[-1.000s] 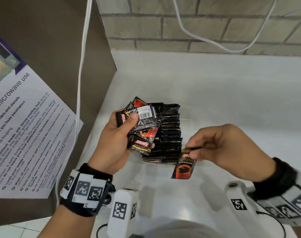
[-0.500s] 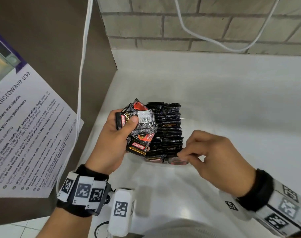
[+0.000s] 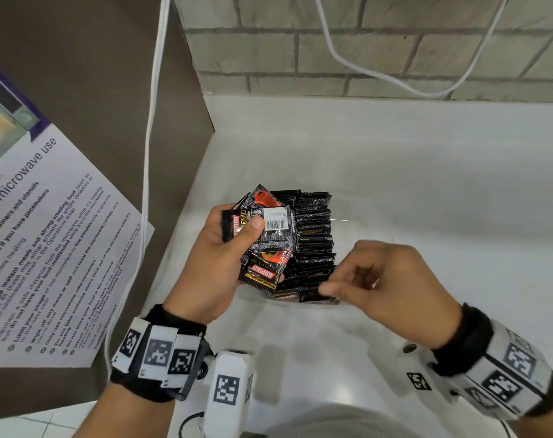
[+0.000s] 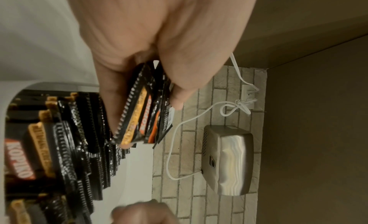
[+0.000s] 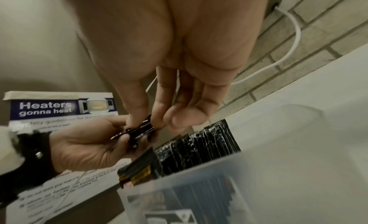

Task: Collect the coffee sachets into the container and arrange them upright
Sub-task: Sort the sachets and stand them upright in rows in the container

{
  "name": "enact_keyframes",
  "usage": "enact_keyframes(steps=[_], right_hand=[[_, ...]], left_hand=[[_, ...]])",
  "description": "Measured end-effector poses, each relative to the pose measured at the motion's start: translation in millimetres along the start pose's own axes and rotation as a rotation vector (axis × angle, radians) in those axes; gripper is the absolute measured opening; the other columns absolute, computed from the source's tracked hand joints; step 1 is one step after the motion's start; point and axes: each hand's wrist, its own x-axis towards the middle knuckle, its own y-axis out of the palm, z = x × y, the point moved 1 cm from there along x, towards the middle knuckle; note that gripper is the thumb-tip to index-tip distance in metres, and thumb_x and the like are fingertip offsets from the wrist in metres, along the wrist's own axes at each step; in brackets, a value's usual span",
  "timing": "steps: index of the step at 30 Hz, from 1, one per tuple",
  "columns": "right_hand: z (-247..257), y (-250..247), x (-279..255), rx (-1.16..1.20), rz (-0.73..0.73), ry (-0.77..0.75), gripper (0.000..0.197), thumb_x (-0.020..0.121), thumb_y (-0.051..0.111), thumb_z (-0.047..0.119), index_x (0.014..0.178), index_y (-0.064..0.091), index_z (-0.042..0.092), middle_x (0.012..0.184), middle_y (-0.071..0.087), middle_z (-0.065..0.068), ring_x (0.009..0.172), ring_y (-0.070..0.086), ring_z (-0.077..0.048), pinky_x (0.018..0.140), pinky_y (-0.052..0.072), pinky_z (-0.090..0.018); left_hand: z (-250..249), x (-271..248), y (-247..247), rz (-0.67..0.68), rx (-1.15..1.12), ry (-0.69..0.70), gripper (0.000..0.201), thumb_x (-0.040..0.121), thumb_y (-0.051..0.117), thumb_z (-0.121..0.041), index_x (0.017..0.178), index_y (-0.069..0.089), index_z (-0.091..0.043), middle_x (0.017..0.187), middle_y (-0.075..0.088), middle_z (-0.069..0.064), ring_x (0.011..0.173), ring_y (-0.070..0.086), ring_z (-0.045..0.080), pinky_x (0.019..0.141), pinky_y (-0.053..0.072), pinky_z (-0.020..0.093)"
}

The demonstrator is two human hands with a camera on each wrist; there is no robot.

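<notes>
1. Several loose coffee sachets (image 3: 265,235) sit fanned in the left hand (image 3: 218,263), thumb pressed across the top one and fingers curled beneath the bunch, clasping it firmly.
2. That top sachet shows a white barcode label; below it another shows red "KOPIKO" lettering.
3. Just right of the held bunch, a packed row of sachets (image 3: 313,245) stands on edge inside the clear container (image 5: 229,189), their serrated tops pointing up.
4. From the left wrist view the row (image 4: 79,141) runs away in tight black ranks, with gold and red print on the nearest packets.
5. The container rests on the white counter (image 3: 395,172), toward its left side, and its transparent wall is hard to trace from the head view.
6. The right hand (image 3: 392,286) hovers at the near end of the row, fingers bent and fingertips (image 3: 327,290) at the nearest standing sachets.
7. Whether those fingertips pinch a sachet or only touch the tops, I cannot tell; the right wrist view is blurred there.
8. A printed microwave notice (image 3: 47,248) hangs on the brown panel to the left.
9. White cable (image 3: 152,153) runs down beside the notice, and another loop crosses the brick wall (image 3: 395,52) at the far side.
10. A metal wall unit (image 4: 227,161) is mounted on the brick, seen from the left wrist.
</notes>
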Motion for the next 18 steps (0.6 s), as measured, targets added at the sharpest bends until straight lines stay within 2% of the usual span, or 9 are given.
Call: enact_keyframes(steps=[2,3,5,8,10,13,16,18], right_hand=[[7.6,-1.4,5.0,0.126,-0.057,0.024,0.011,0.079,0.083,0.033,0.079,0.075,0.025,0.068,0.064,0.000,0.059,0.056,-0.018,0.059,0.047,-0.022],[10.5,-0.7,7.2,0.212,-0.079,0.051,0.014,0.079,0.082,0.035,0.085,0.074,0.025,0.069,0.064,-0.003,0.061,0.057,-0.025,0.059,0.049,-0.028],[13.4,2.3,11.6,0.333,-0.101,0.103,0.029,0.075,0.082,0.039,0.098,0.070,0.026,0.073,0.065,-0.007,0.062,0.057,-0.029,0.061,0.051,-0.039],[14.1,5.6,18.9,0.331,-0.078,0.135,0.043,0.068,0.088,0.036,0.105,0.069,0.026,0.079,0.066,-0.004,0.062,0.058,-0.027,0.061,0.054,-0.040],[12.2,4.5,23.4,0.379,-0.055,0.153,0.038,0.071,0.088,0.022,0.105,0.071,0.019,0.083,0.071,-0.006,0.064,0.061,-0.030,0.059,0.058,-0.040],[6.9,-0.4,26.1,0.503,-0.039,0.188,0.030,0.081,0.078,0.000,0.106,0.068,0.013,0.083,0.076,-0.004,0.061,0.064,-0.018,0.055,0.054,-0.031],[4.7,-4.7,26.5,0.563,-0.072,0.192,0.021,0.090,0.068,-0.004,0.107,0.060,0.005,0.077,0.072,-0.009,0.059,0.066,-0.026,0.051,0.051,-0.030],[6.4,-8.2,27.1,0.581,-0.172,0.158,0.016,0.091,0.067,-0.003,0.103,0.058,0.002,0.080,0.071,-0.012,0.059,0.066,-0.031,0.049,0.052,-0.033]], left_hand=[[1.9,-0.4,4.6,0.015,0.000,0.009,0.052,0.085,0.071,-0.025,0.132,0.055,-0.012,0.120,0.074,0.012,0.108,0.073,0.030,0.081,0.063,0.042],[3.5,-0.9,7.4,0.027,0.004,0.013,0.053,0.084,0.073,-0.023,0.132,0.055,-0.012,0.119,0.074,0.012,0.108,0.073,0.030,0.083,0.062,0.042],[6.5,-2.9,13.6,0.072,0.018,0.013,0.055,0.082,0.079,-0.019,0.130,0.055,-0.011,0.116,0.075,0.012,0.107,0.073,0.029,0.084,0.061,0.042],[11.5,-6.6,21.9,0.144,0.042,0.009,0.059,0.079,0.087,-0.014,0.128,0.055,-0.012,0.112,0.076,0.009,0.103,0.074,0.024,0.085,0.061,0.042],[11.8,-8.6,25.6,0.150,0.032,0.010,0.061,0.075,0.084,-0.015,0.128,0.054,-0.011,0.110,0.077,0.008,0.100,0.074,0.024,0.081,0.062,0.044],[9.4,-9.2,25.0,0.139,-0.024,-0.012,0.060,0.077,0.079,-0.016,0.130,0.053,-0.009,0.116,0.075,0.012,0.101,0.074,0.029,0.080,0.064,0.046],[8.1,-8.4,22.3,0.145,-0.056,-0.045,0.058,0.079,0.078,-0.011,0.131,0.052,-0.009,0.111,0.075,0.011,0.091,0.075,0.027,0.069,0.063,0.045],[8.8,-7.8,21.2,0.138,-0.080,-0.058,0.055,0.082,0.079,-0.010,0.131,0.052,-0.010,0.114,0.074,0.013,0.092,0.075,0.030,0.068,0.063,0.045]])
